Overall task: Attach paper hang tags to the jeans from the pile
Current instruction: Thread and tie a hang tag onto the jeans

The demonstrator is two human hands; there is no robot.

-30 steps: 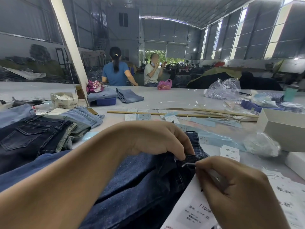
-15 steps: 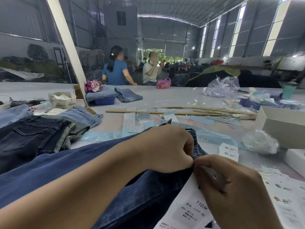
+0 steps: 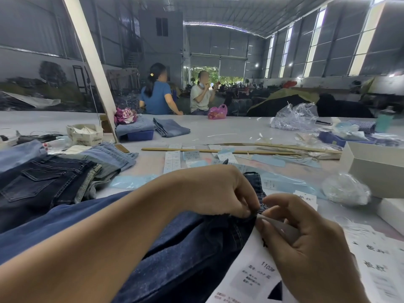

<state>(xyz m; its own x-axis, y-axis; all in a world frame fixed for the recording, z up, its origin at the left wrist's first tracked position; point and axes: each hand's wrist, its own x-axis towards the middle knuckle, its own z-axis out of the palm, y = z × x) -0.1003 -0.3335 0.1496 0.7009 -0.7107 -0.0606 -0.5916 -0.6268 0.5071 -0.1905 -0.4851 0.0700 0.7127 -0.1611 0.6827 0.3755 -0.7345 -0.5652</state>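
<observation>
Layout of the tagging surface

Dark blue denim jeans lie nearest, on the pale grey surface. A pile of folded denim jeans lies left; a white printed paper hang tag right; long wooden sticks behind.

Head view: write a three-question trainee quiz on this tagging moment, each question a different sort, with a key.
1. True or false: the left hand pinches the edge of the dark jeans.
2. Multiple choice: the white hang tag lies (A) under the right hand, (B) on the jeans pile at the left, (C) inside the grey box.
3. Fill in: the wooden sticks lie ___ the hands, farther up the table.

Key: 1 true; 2 A; 3 beyond.
</observation>
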